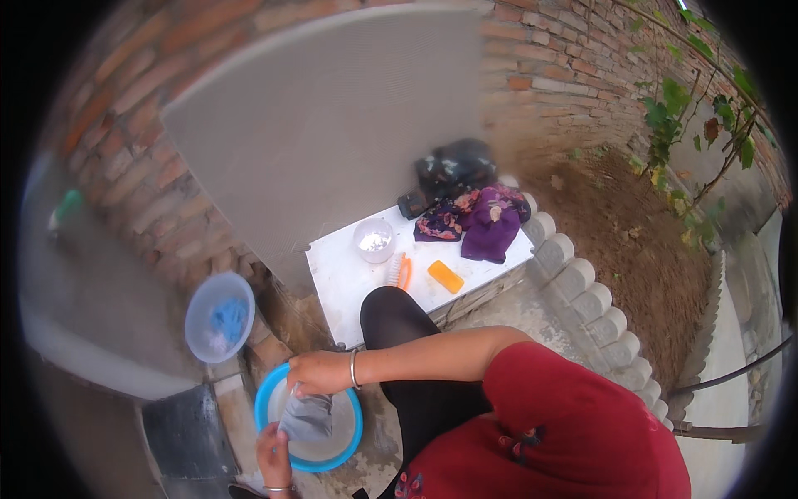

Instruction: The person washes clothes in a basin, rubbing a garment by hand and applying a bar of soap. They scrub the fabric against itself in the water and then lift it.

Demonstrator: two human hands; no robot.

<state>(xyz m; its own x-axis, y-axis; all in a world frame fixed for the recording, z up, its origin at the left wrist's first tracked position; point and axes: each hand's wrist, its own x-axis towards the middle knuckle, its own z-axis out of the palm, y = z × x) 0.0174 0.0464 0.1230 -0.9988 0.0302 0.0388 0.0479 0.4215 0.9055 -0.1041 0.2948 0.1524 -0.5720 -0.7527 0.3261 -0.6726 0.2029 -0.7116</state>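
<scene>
Cloth (307, 418) of a soft grey is stretched between the person's two hands, over the inside of a basin (356, 437) with a bright blue rim. The right hand (322, 372) grips its upper end with the fingers closed together, just above the far rim of the basin. The left hand (273, 453) pinches the lower corner between thumb and fingers, beside the near left part of the rim. Each wrist wears a silvery bracelet, and the right arm reaches across a knee (391, 316) in black from a short red sleeve (549, 391).

Beyond the knee stands a low white table (337, 287). On it are a clear tub (360, 247) with something white inside, a brush (403, 272) with an orange back, and a yellow-orange block (446, 277) lying apart from it. Purple and flowered clothes (486, 237) are heaped at the far right end, against a shiny black bag (461, 166). To the left, near the basin, a pale see-through bowl (198, 320) holds a blue cloth (230, 318). Brick wall (565, 83) runs behind, and leafy vines (665, 116) hang over bare soil (619, 224) on the right.
</scene>
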